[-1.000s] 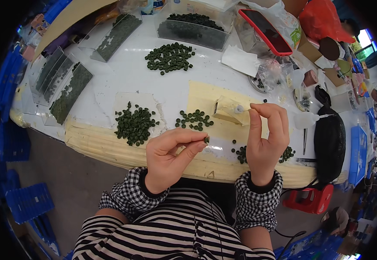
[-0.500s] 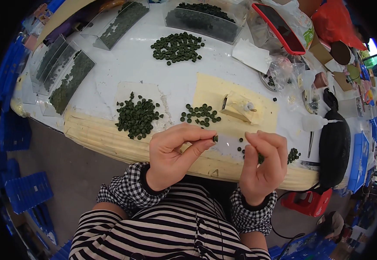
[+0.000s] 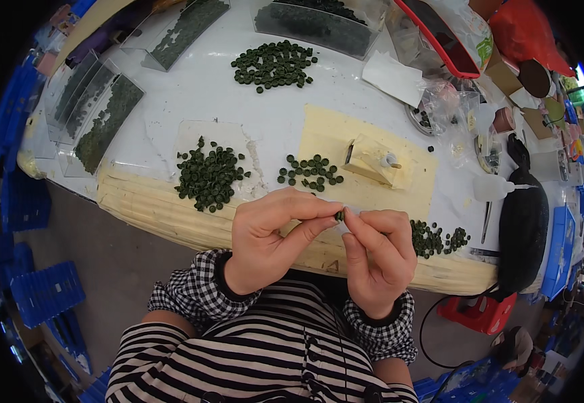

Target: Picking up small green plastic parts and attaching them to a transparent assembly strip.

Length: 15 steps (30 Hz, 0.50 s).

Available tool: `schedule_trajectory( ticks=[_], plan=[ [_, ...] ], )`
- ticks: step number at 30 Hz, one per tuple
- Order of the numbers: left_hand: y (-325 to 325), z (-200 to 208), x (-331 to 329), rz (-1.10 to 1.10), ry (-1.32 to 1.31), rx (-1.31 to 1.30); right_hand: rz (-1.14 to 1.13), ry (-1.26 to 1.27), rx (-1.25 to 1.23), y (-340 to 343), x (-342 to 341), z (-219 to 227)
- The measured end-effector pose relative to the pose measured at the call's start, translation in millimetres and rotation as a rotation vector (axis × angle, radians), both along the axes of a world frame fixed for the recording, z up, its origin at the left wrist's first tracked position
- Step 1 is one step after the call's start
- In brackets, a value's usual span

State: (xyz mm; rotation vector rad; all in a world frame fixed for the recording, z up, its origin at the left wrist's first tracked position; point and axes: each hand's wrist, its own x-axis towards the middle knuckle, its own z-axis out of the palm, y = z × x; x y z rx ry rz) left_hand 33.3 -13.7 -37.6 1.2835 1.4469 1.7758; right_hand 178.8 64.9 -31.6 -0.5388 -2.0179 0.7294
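Note:
My left hand (image 3: 265, 238) pinches a small dark green round piece (image 3: 339, 215) between thumb and forefinger. From the right, the curled fingers of my right hand (image 3: 379, 255) meet it, the forefinger tip against the piece. Whether those fingers hold something of their own is hidden. Just beyond my hands lies a loose group of such green pieces (image 3: 309, 172). A bigger heap of them (image 3: 210, 174) sits to the left on a clear sheet, and another group (image 3: 433, 240) is right of my right hand. Ahead is a small cream block with a peg (image 3: 372, 161) on a yellow sheet (image 3: 319, 134).
Farther back lies another green heap (image 3: 273, 65). Clear bins of green pieces (image 3: 312, 30) stand along the back and left (image 3: 107, 124). To the right are a red-framed phone (image 3: 440, 37), a white squeeze bottle (image 3: 493, 189), tweezers (image 3: 486, 221) and a black bag (image 3: 524, 228).
My right hand has moved left until its fingertips meet the piece in my left hand. The green pieces it covered now show on the right. My left hand has hardly moved.

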Motion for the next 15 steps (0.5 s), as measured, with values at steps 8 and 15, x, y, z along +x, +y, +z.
schedule_trajectory(
  ticks=[8, 15],
  plan=[
    [0.2, 2.9, -0.2, 0.009, 0.088, -0.001, 0.013, 0.008, 0.008, 1.2, 0.2, 0.7],
    [0.9, 2.3, -0.1, 0.022, 0.131, 0.008, 0.026, -0.014, 0.03, 2.0, 0.6, 0.2]
  ],
)
